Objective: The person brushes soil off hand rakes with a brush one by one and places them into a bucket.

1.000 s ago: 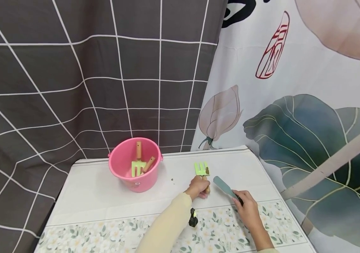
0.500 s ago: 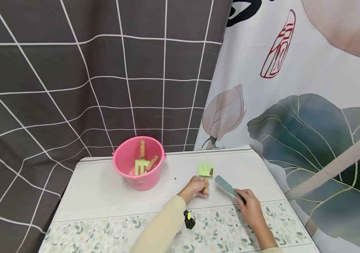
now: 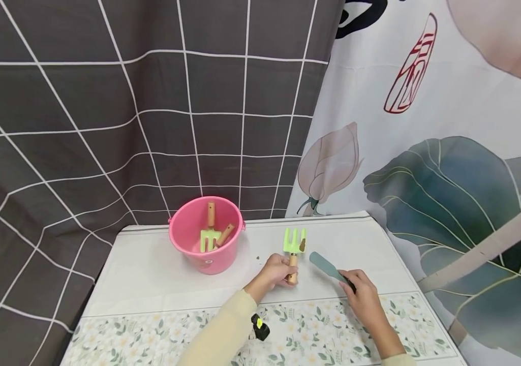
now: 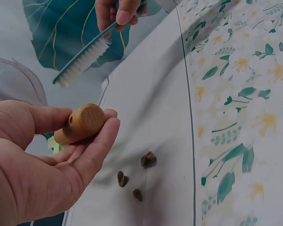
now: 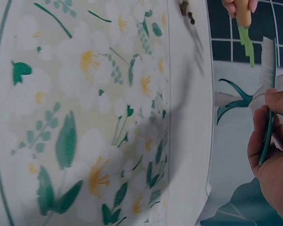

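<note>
My left hand (image 3: 276, 270) grips the wooden handle of a small toy garden fork (image 3: 293, 244), its light green tines pointing away from me. A brown clump sticks to the right tine. The left wrist view shows the rounded end of the handle (image 4: 85, 122) between thumb and fingers. In my right hand (image 3: 363, 294) is a teal brush (image 3: 326, 265), its head angled toward the fork but apart from it. White bristles (image 5: 268, 61) show in the right wrist view. Several dark brown crumbs (image 4: 148, 160) lie on the white table below the left hand.
A pink bucket (image 3: 214, 263) stands at the back left of the table, holding another green fork (image 3: 210, 238) and a second wooden handle (image 3: 225, 235). A flowered strip (image 3: 150, 335) crosses the table's near part. Grey and printed curtains hang behind.
My left hand has shifted slightly left with the garden fork, drawing it farther from the bucket's right-hand neighbour, the brush. The right hand keeps its hold, and the head view has turned slightly left.
</note>
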`<move>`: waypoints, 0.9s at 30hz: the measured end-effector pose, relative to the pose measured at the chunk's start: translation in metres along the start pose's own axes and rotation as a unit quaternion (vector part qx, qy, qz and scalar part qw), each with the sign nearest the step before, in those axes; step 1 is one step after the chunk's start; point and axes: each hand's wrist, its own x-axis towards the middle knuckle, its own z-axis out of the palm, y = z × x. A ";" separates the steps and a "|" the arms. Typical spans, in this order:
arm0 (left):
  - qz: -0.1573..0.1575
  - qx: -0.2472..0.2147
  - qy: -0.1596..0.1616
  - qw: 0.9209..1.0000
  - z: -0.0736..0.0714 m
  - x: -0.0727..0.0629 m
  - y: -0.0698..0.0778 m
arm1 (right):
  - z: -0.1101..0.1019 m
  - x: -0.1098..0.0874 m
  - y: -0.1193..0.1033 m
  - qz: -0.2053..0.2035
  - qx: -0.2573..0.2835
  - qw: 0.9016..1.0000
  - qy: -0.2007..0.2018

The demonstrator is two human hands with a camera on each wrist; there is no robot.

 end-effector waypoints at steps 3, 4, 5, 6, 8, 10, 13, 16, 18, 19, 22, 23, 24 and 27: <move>0.004 0.008 0.007 1.000 -0.006 -0.006 -0.001 | 0.000 0.006 -0.005 -0.019 0.000 1.000 -0.002; 0.006 0.009 0.007 1.000 -0.007 -0.007 -0.001 | -0.001 0.008 -0.006 -0.027 0.001 1.000 -0.002; 0.008 0.010 0.007 1.000 -0.009 -0.009 -0.001 | -0.001 0.011 -0.008 -0.034 0.003 0.999 -0.001; 0.010 0.010 0.006 1.000 -0.011 -0.011 -0.001 | -0.001 0.013 -0.010 -0.039 0.004 0.999 -0.001; 0.020 0.014 0.005 1.000 -0.014 -0.015 -0.001 | -0.002 0.019 -0.014 -0.050 0.007 0.999 -0.004; 0.026 0.014 0.005 1.000 -0.017 -0.020 0.000 | -0.002 0.025 -0.018 -0.059 0.011 0.998 -0.008; 0.035 0.022 0.010 0.999 -0.022 -0.026 0.001 | -0.003 0.034 -0.025 -0.068 0.014 0.997 -0.019; 0.040 0.026 0.015 0.999 -0.027 -0.033 0.002 | -0.003 0.041 -0.030 -0.083 0.013 0.996 -0.028; 0.047 0.024 0.013 0.999 -0.030 -0.038 0.003 | -0.003 0.046 -0.034 -0.098 0.009 0.995 -0.031; 0.049 0.022 0.012 0.998 -0.031 -0.040 0.004 | -0.003 0.048 -0.036 -0.107 0.008 0.994 -0.030; 0.055 0.013 0.005 0.998 -0.035 -0.046 0.007 | -0.005 0.056 -0.041 -0.132 0.004 0.991 -0.030; 0.054 0.009 0.002 0.998 -0.036 -0.048 0.007 | -0.006 0.058 -0.042 -0.140 0.002 0.990 -0.029; 0.055 0.007 0.001 0.998 -0.038 -0.049 0.008 | -0.007 0.061 -0.044 -0.146 0.002 0.989 -0.031; 0.058 -0.002 -0.004 0.998 -0.042 -0.052 0.009 | -0.009 0.069 -0.048 -0.163 0.000 0.986 -0.037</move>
